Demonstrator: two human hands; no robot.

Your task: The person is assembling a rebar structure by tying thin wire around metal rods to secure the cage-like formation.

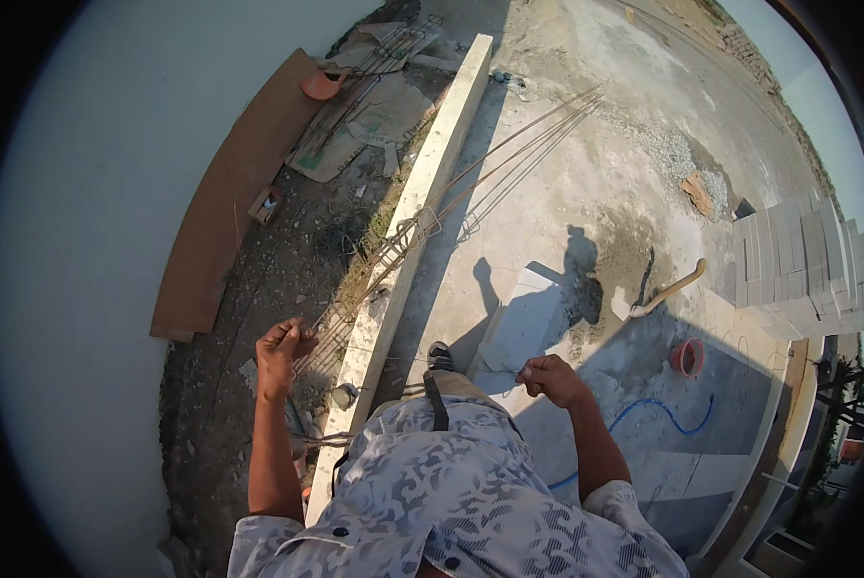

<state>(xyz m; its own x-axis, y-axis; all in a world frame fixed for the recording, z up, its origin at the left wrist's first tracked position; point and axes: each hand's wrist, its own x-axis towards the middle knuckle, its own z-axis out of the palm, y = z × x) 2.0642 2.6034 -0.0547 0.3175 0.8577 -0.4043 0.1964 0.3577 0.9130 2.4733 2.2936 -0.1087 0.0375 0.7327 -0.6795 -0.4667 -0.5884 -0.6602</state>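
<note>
My left hand [282,353] is closed in a pinch, left of a long pale concrete beam [408,231]. My right hand [551,379], fingers also pinched, is over the pale floor to the right of my body. Between them stretches a thin wire [494,367], faint where it crosses toward my left hand. Long steel rods [518,144] joined with bent stirrups [420,229] lie slanting across the beam. Their near ends pass beside my left hand. A roundish grey lump [344,395] rests on the beam close to my body.
A brown board [229,202] leans along the white wall, with an orange scoop-like piece [323,85] at its top. On the right are a wooden-handled tool [671,289], a red bucket [687,357], a blue hose [665,412] and stacked grey blocks [798,255]. My shoe [440,356] stands beside the beam.
</note>
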